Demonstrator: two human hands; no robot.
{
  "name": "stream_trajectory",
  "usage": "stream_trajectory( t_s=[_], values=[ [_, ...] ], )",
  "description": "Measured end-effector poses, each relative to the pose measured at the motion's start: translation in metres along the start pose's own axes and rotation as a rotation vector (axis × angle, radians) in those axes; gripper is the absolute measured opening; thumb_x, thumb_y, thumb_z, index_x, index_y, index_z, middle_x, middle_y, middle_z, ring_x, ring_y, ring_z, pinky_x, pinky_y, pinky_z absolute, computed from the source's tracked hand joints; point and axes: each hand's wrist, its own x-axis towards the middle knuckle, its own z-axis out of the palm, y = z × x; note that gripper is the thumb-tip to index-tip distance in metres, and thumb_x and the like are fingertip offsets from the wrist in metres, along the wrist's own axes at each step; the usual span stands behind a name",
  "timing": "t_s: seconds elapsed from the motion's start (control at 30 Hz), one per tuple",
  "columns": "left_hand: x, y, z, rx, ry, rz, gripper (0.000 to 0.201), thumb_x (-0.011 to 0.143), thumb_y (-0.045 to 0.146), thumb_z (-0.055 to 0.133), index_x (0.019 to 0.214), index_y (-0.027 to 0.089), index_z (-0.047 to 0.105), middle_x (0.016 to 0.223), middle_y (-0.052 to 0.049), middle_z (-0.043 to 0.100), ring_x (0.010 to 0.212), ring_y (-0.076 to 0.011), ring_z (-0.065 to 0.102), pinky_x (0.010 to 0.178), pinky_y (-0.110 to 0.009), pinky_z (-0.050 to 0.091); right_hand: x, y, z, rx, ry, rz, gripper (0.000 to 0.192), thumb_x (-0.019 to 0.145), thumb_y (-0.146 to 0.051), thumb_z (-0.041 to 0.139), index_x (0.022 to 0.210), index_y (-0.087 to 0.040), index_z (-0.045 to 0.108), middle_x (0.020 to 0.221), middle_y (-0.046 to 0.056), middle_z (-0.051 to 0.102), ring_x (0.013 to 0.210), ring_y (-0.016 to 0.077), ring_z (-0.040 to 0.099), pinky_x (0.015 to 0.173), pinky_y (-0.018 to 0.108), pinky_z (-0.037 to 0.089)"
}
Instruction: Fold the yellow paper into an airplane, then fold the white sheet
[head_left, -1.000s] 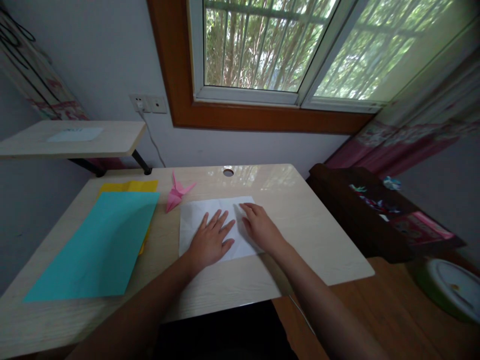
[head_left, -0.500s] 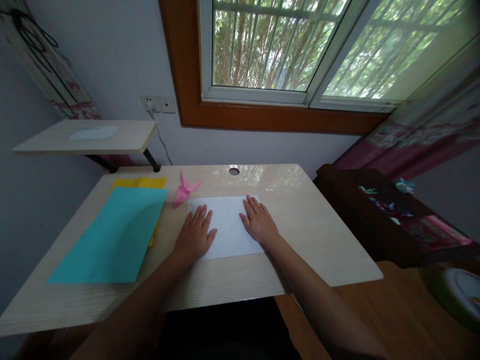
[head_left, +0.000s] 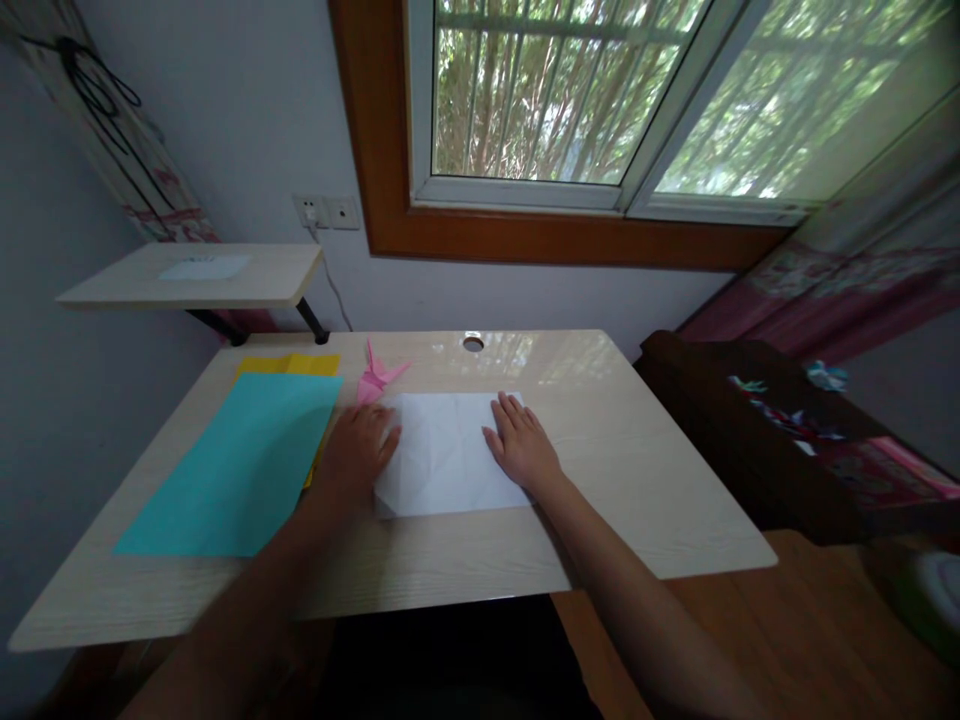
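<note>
A white sheet of paper [head_left: 446,455] with faint creases lies flat on the pale desk, its lower left corner looking slanted. My right hand [head_left: 525,450] rests palm down on the sheet's right side, fingers stretched out. At the left edge is my left hand [head_left: 356,450], slightly blurred, its thumb apart from the fingers and near the paper; its fingertips are close to the upper left part of the sheet. Just beyond them stands a pink origami crane [head_left: 376,375], partly behind the fingers.
A turquoise sheet [head_left: 240,465] lies on yellow paper [head_left: 292,365] at the left of the desk [head_left: 637,480]. A small raised shelf [head_left: 277,275] holds a white paper slip [head_left: 206,267]. Near the back edge is a round cable hole [head_left: 473,344]. Dark furniture [head_left: 720,400] with small colourful items stands at right.
My left hand has slid left off the middle of the white sheet to its left edge, close to the crane. My right hand stays in place on the paper. The view has shifted slightly.
</note>
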Motion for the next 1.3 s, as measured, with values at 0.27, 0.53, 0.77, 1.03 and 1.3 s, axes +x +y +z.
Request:
stream_trajectory(
  t_s=[0.27, 0.53, 0.77, 1.03, 1.3],
  values=[
    [0.077, -0.038, 0.017, -0.148, 0.215, -0.45, 0.063, 0.081, 0.028, 0.072, 0.14, 0.013, 0.055, 0.13, -0.021, 0.057, 0.126, -0.0361, 0.054, 0.106, -0.047, 0.046, -0.001, -0.002, -0.006, 0.001, -0.007, -0.018, 0.051, 0.105, -0.041, 0.041, 0.149, -0.016, 0.05, 0.162, 0.016, 0.034, 0.151, 0.0314, 0.032, 0.122, 0.051, 0.028],
    [0.079, -0.052, 0.044, -0.254, 0.181, -0.485, 0.066, 0.079, 0.019, 0.065, 0.143, 0.009, 0.05, 0.13, -0.021, 0.061, 0.122, -0.034, 0.059, 0.105, -0.042, 0.046, -0.003, -0.001, -0.007, 0.009, 0.035, -0.045, 0.046, 0.104, -0.036, 0.045, 0.145, -0.018, 0.055, 0.157, 0.015, 0.044, 0.147, 0.0302, 0.039, 0.121, 0.051, 0.031],
    [0.069, -0.055, 0.036, -0.397, 0.232, -0.496, 0.022, 0.077, 0.023, 0.061, 0.097, 0.018, 0.068, 0.1, -0.009, 0.063, 0.101, -0.0264, 0.061, 0.097, -0.038, 0.05, -0.003, -0.002, -0.009, 0.03, 0.071, -0.057, 0.043, 0.103, -0.035, 0.047, 0.142, -0.019, 0.059, 0.153, 0.013, 0.05, 0.145, 0.029, 0.042, 0.122, 0.049, 0.032],
    [0.062, -0.04, 0.015, -0.517, 0.318, -0.526, 0.015, 0.08, 0.034, 0.065, 0.076, 0.021, 0.059, 0.092, -0.005, 0.06, 0.098, -0.0224, 0.06, 0.097, -0.036, 0.051, -0.003, -0.002, -0.01, 0.03, 0.08, -0.055, 0.043, 0.103, -0.034, 0.046, 0.14, -0.017, 0.06, 0.152, 0.012, 0.051, 0.145, 0.0286, 0.041, 0.122, 0.048, 0.033],
    [0.044, -0.017, -0.012, -0.735, 0.426, -0.386, 0.021, 0.082, 0.036, 0.066, 0.074, 0.02, 0.058, 0.132, -0.01, 0.058, 0.131, -0.0269, 0.052, 0.111, -0.04, 0.045, -0.002, 0.0, -0.01, 0.054, 0.095, -0.072, 0.042, 0.102, -0.033, 0.047, 0.137, -0.016, 0.062, 0.151, 0.013, 0.052, 0.143, 0.0288, 0.043, 0.121, 0.049, 0.035]
  ],
)
